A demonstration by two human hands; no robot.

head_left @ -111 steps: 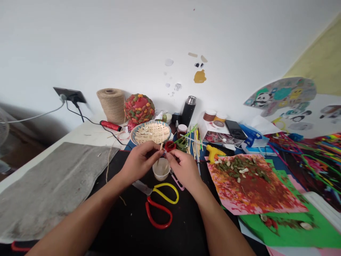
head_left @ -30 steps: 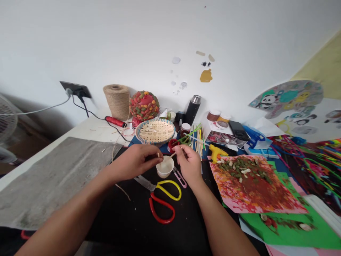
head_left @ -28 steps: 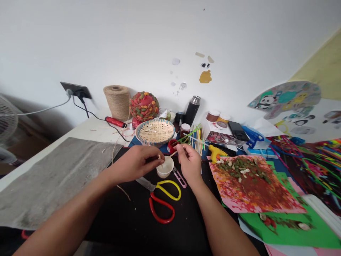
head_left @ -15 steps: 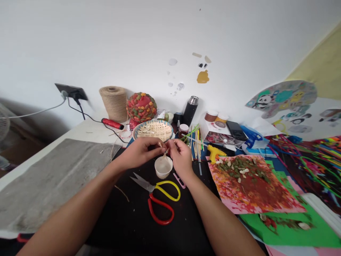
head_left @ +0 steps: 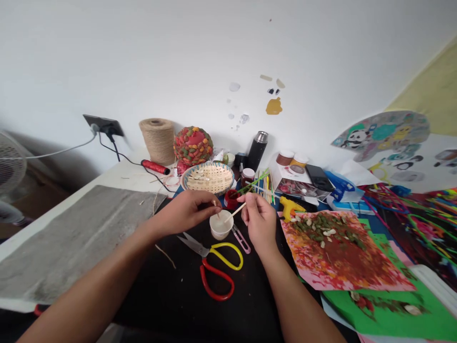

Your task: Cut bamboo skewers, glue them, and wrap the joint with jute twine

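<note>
The cup (head_left: pixel 220 235) stands on the worktop (head_left: pixel 171 295) between the hands, nearer the left hand (head_left: pixel 194 209). The right hand (head_left: pixel 262 224) pinches a stick (head_left: pixel 236 212) whose long axis slopes down, left and nearer, its tip over or in the cup; contact cannot be told. The left fingers pinch a short stick (head_left: pixel 214 203), partly hidden, at the cup's far-left rim.

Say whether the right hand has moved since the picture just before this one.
Yes: judged against the scissors lying on the table, the right hand has shifted to the right, away from the left hand.
</note>
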